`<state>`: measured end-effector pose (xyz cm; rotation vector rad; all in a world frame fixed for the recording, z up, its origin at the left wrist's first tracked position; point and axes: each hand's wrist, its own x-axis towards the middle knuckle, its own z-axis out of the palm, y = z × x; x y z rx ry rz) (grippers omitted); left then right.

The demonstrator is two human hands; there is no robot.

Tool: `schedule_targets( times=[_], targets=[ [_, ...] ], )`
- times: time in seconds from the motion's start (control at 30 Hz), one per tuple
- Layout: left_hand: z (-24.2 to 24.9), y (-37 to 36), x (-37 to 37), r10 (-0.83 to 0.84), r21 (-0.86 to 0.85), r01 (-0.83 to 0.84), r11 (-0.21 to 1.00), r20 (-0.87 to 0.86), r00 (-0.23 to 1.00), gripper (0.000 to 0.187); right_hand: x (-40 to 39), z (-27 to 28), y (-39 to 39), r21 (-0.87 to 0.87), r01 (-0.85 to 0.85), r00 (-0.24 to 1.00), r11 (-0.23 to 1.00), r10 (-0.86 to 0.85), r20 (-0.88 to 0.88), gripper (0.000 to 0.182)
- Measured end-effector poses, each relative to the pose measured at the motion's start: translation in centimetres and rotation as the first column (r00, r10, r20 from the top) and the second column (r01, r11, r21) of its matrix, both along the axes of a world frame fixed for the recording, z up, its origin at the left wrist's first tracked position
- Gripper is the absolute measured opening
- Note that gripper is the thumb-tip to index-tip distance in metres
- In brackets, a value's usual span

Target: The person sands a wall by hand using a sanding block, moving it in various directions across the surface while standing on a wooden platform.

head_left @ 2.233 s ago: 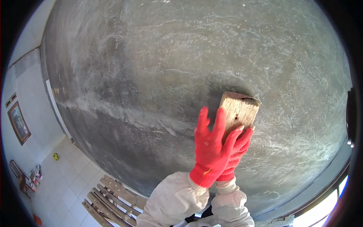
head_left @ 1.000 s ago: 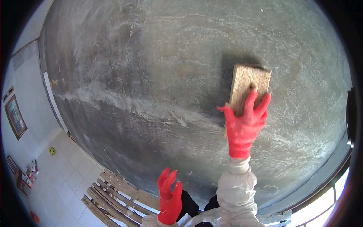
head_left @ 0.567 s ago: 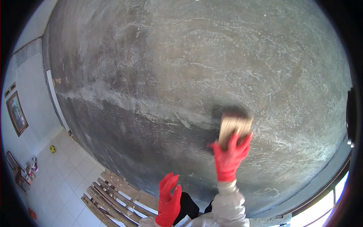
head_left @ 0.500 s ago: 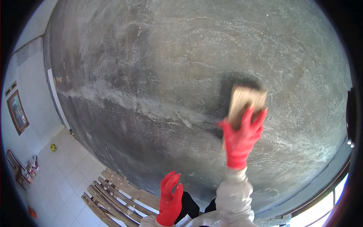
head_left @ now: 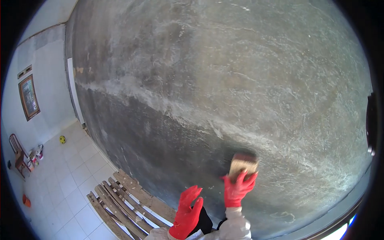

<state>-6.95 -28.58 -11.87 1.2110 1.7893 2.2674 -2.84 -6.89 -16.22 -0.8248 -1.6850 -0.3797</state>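
Observation:
My right hand, in a red glove, grips a pale, flat wooden block and presses it against the lower part of a rough grey plastered wall. The block's far edge is dark and blurred by motion, and its face against the wall is hidden. Low in the middle, my left hand wears a matching red glove. Its fingers are raised and the thumb stands apart, with nothing between them. It is close to the wall, but whether it touches cannot be told.
A slatted platform of rough wooden planks lies below, left of my body. Beyond it are a white tiled floor, a yellow ball, an orange container and a wooden chair. A framed window is on the left wall.
My right hand has slid the wooden block down the wall and slightly left. My left hand has shifted a little right in view, staying open. The view has turned slightly left.

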Motion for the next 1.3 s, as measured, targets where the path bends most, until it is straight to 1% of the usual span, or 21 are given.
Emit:
schedule_targets(
  times=[0.03, 0.1, 0.13, 0.17, 0.2, 0.27, 0.3, 0.37, 0.43, 0.5, 0.53, 0.6, 0.73, 0.8, 0.87, 0.97, 1.07, 1.13, 1.23, 1.27, 1.3],
  targets=[
    [0.2, 0.1, 0.1, 0.01, -0.001, -0.01, 1.0, 0.003, 1.0, 0.033, -1.2, 4.6, -0.1, 0.038, 0.022, 0.998, 0.999, -0.02, -0.056, 0.11],
    [0.9, 0.7, 0.1, -0.019, 0.057, 0.011, 0.998, 0.144, 0.989, 0.033, -2.4, 13.5, 0.1, 0.163, 0.038, 0.988, 0.986, -0.012, -0.156, 0.113],
    [1.0, 0.7, 0.0, -0.009, 0.059, 0.0, 0.998, 0.154, 0.988, 0.033, -2.6, 17.6, 0.4, 0.228, 0.019, 0.976, 0.974, 0.031, -0.217, 0.112],
    [1.1, 0.8, -0.3, 0.024, 0.018, -0.025, 1.0, 0.073, 0.997, 0.037, -2.6, 21.0, 0.6, 0.238, 0.038, 0.961, 0.97, 0.03, -0.274, 0.107],
    [1.1, 0.9, -0.6, 0.054, -0.02, -0.055, 0.998, -0.009, 0.998, 0.041, -2.4, 23.6, 1.0, 0.243, 0.042, 0.945, 0.969, 0.041, -0.325, 0.103],
    [0.5, 1.1, -0.7, 0.065, -0.006, -0.064, 0.998, 0.04, 0.997, 0.041, -1.7, 24.6, 1.6, 0.183, 0.01, 0.92, 0.983, 0.062, -0.386, 0.103],
    [0.1, 1.1, -0.6, 0.053, 0.0, -0.053, 0.999, 0.079, 0.995, 0.04, -1.5, 23.5, 1.5, 0.184, 0.017, 0.921, 0.983, 0.057, -0.385, 0.103],
    [-0.5, 1.3, -0.2, 0.008, 0.025, -0.011, 1.0, 0.135, 0.991, 0.039, 0.0, 17.4, 1.3, 0.223, 0.079, 0.968, 0.972, -0.022, -0.249, 0.106],
    [-1.3, 1.5, -0.2, -0.039, 0.053, 0.03, 0.998, 0.183, 0.982, 0.038, 1.2, 7.2, 1.8, 0.144, 0.091, 0.987, 0.985, -0.07, -0.143, 0.111],
    [-2.1, 1.7, -0.3, -0.001, 0.008, 0.001, 1.0, 0.006, 1.0, 0.037, 2.3, -1.7, 1.6, 0.048, 0.063, 0.996, 0.997, -0.06, -0.059, 0.113],
    [-2.0, 1.5, 0.0, -0.007, 0.0, 0.007, 1.0, 0.008, 1.0, 0.037, 2.9, -2.3, 1.4, 0.041, 0.069, 0.996, 0.997, -0.067, -0.056, 0.113],
    [-1.2, 1.2, 0.1, -0.035, -0.1, 0.037, 0.994, 0.022, 0.999, 0.036, 3.4, -3.1, 1.5, -0.032, 0.098, 0.993, 0.995, -0.096, 0.069, 0.113],
    [-0.3, 2.0, 0.5, -0.057, -0.055, 0.055, 0.997, -0.042, 0.997, 0.036, 1.7, 11.0, 1.4, 0.093, 0.036, 0.997, 0.995, -0.03, -0.067, 0.112],
    [0.4, 2.4, 1.0, -0.082, -0.043, 0.084, 0.995, 0.061, 0.995, 0.036, 1.3, 17.6, 1.5, 0.153, -0.008, 0.992, 0.988, 0.027, -0.12, 0.11],
    [0.1, 2.5, 1.3, -0.07, -0.059, 0.074, 0.996, 0.061, 0.996, 0.036, 1.2, 21.5, 1.7, 0.173, 0.022, 0.987, 0.985, 0.007, -0.164, 0.109],
    [-1.0, 2.8, 1.7, -0.072, -0.044, 0.076, 0.996, 0.084, 0.994, 0.037, 1.4, 19.2, 2.0, 0.19, 0.063, 0.989, 0.98, -0.036, -0.143, 0.109],
    [-1.3, 2.7, 1.9, -0.079, -0.032, 0.081, 0.996, 0.065, 0.995, 0.036, 2.0, 7.8, 1.8, 0.092, 0.125, 0.99, 0.988, -0.118, -0.08, 0.112],
    [-1.6, 2.6, 1.9, -0.062, -0.052, 0.063, 0.997, 0.025, 0.998, 0.035, 3.0, -0.9, 1.8, 0.013, 0.077, 0.997, 0.997, -0.077, 0.011, 0.113],
    [-1.6, 2.6, 1.5, -0.066, -0.094, 0.067, 0.993, 0.017, 0.998, 0.033, 3.5, -0.7, 1.2, -0.014, 0.041, 0.996, 0.999, -0.04, 0.077, 0.113],
    [-1.3, 2.7, 1.6, -0.059, -0.111, 0.057, 0.992, -0.013, 0.998, 0.033, 3.3, 0.8, 1.8, 0.018, 0.049, 0.998, 0.999, -0.049, 0.027, 0.113],
    [-1.0, 2.8, 1.8, -0.054, -0.128, 0.049, 0.991, -0.041, 0.998, 0.033, 2.7, 4.9, 1.9, 0.05, 0.06, 0.998, 0.997, -0.059, -0.02, 0.113]
  ],
)
